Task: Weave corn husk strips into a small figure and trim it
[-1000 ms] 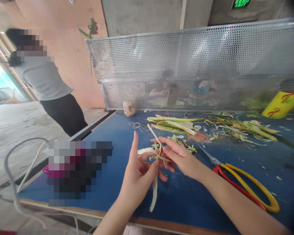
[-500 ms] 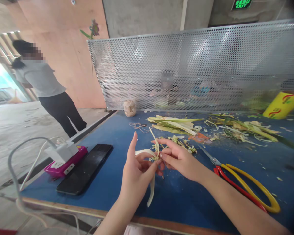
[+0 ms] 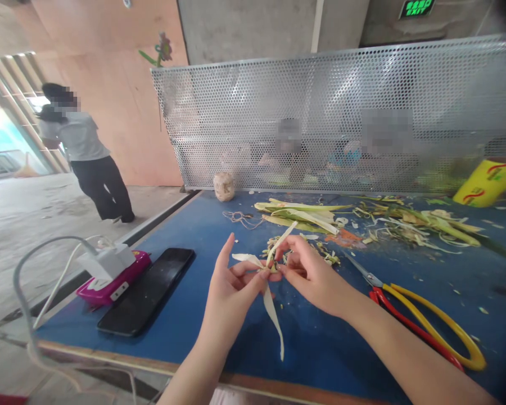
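You have the pale leaf strips (image 3: 272, 316) up in front of you, above the near part of the blue worktop (image 3: 181, 337), with both hands closed on them where they cross. Your left hand (image 3: 231, 289) pinches that crossing between thumb and fingers, its index finger raised clear. Your right hand (image 3: 314, 275) meets it there, thumb and curled fingertips gripping the base of the strip that slants up; the exact hold is partly hidden by the fingers. One strip sticks out leftward over your left fingers, and another hangs below, tapering to a point. Just beyond your hands lie small trimmings (image 3: 326, 253), with a stack of long leaves (image 3: 299, 211) behind them and a tangle of scraps (image 3: 430, 225) farther right. Scissors (image 3: 376, 280) with one red and one yellow handle lie near your right forearm, blades pointing away from you. To your left, a black phone (image 3: 147, 292) lies beside a magenta power strip (image 3: 117, 286) with a white charger (image 3: 106, 262) on it. At the far edge, a beige roll (image 3: 224, 187) stands before the perforated metal screen (image 3: 236, 112).
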`<control>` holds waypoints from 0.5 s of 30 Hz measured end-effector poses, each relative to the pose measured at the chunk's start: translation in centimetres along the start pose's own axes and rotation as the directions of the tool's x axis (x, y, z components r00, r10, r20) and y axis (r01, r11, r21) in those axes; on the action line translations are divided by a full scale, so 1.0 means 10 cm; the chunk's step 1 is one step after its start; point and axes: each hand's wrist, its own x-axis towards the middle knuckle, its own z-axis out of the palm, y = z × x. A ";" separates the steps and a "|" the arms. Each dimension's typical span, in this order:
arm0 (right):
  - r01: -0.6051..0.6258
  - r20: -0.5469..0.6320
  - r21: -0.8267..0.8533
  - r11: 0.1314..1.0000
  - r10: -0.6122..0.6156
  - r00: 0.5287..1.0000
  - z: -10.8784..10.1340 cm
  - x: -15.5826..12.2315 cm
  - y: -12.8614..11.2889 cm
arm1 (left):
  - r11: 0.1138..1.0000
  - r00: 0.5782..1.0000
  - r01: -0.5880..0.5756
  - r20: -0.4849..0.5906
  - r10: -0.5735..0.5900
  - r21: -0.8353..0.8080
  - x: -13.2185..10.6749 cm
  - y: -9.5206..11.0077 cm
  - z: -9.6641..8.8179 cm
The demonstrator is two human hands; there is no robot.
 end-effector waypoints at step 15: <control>0.328 0.095 -0.479 0.814 -0.324 0.941 -0.01 -0.09 -0.05 | 0.980 0.988 0.149 -0.011 -0.152 -0.130 0.10 -0.04 -0.10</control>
